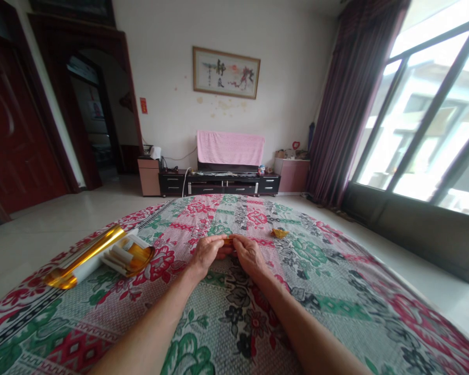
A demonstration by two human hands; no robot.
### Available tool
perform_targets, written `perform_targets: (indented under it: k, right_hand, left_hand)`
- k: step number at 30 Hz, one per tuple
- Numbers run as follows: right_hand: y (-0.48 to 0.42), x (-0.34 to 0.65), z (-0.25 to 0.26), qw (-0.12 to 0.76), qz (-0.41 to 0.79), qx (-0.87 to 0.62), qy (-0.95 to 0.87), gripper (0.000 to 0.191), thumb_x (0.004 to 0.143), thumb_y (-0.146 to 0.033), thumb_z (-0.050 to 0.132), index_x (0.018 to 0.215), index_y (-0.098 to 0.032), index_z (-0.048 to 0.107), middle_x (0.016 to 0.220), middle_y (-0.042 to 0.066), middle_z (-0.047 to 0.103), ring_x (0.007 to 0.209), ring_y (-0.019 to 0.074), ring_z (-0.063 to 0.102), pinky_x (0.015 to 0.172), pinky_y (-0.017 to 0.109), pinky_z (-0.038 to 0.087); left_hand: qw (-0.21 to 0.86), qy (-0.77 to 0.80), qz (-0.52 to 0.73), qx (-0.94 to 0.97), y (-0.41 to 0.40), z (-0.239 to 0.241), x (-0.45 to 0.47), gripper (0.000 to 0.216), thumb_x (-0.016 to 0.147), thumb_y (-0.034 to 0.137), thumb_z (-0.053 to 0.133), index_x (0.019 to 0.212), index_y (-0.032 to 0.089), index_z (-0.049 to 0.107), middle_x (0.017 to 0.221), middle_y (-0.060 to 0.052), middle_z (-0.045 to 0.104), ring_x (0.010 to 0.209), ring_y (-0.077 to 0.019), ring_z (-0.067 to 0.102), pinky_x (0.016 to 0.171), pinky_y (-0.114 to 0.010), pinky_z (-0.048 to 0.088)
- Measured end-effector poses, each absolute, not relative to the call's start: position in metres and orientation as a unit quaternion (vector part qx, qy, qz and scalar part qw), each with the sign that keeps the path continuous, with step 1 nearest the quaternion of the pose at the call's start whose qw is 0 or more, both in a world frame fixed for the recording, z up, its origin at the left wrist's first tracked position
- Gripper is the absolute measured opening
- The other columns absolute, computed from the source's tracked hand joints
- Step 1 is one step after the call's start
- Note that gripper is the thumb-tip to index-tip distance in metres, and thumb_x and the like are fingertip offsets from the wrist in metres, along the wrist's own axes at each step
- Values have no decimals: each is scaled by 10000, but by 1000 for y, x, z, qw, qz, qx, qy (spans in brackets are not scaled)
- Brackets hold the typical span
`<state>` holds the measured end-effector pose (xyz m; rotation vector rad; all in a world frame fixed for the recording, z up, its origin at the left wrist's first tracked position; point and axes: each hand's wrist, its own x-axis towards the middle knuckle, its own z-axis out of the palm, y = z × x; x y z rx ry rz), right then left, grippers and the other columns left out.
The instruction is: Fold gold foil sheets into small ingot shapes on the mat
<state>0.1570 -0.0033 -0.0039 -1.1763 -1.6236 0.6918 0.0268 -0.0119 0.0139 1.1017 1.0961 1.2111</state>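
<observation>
Forearms [150, 323] nearest; hands [206, 255] together, pinching gold piece [228, 241]; framed picture [230, 78] bears Chinese characters [220, 66].

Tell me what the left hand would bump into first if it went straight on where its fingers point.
Probably the right hand: the left hand points toward it, with the gold piece held between them. Exact depth is unclear.

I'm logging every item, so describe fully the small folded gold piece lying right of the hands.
The small folded gold piece looks like shiny foil or paper, creased into an angular shape with pointed corners; finer folds are too small to trace. It lies on the flowered cloth, to the right of the right hand and slightly farther away. Only the cloth appears to touch it.
</observation>
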Motion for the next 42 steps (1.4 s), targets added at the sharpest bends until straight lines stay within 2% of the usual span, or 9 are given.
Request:
perform_targets:
  k: [12,17,25,36,42]
  right_hand:
    - [4,158,-14,498,284,-490,-656,353,798,-383,396,942,-189,653,789,8,677,677,150,601,622,234,475]
    - [-2,157,-7,486,262,-502,-666,363,801,-359,382,919,-173,671,705,15,670,638,154,591,585,224,454]
    - [-7,153,-4,490,213,-528,-660,360,807,-340,382,882,-156,683,715,37,672,634,156,589,575,215,429]
    - [-8,152,-4,496,220,-525,-655,357,807,-353,383,892,-180,683,734,25,677,642,158,591,568,209,426]
    - [-7,152,-6,493,194,-532,-661,356,810,-338,376,855,-174,689,648,14,654,581,145,564,560,208,402]
  left_hand:
    - [559,453,514,467,-12,11,26,381,738,165,454,1086,88,587,823,-87,708,688,-169,657,582,-244,488]
    - [557,462,514,461,-12,13,27,381,751,156,433,1093,68,577,786,-91,707,659,-162,657,570,-237,484]
    - [535,477,526,457,-11,11,32,372,766,162,429,1098,72,571,707,-70,702,649,-158,655,565,-228,481]
    - [530,477,530,459,-12,10,33,384,759,167,443,1111,82,571,743,-73,707,663,-166,657,582,-237,486]
    - [519,492,532,454,-13,12,36,379,769,148,423,1107,77,577,742,-70,709,648,-161,657,553,-225,482]
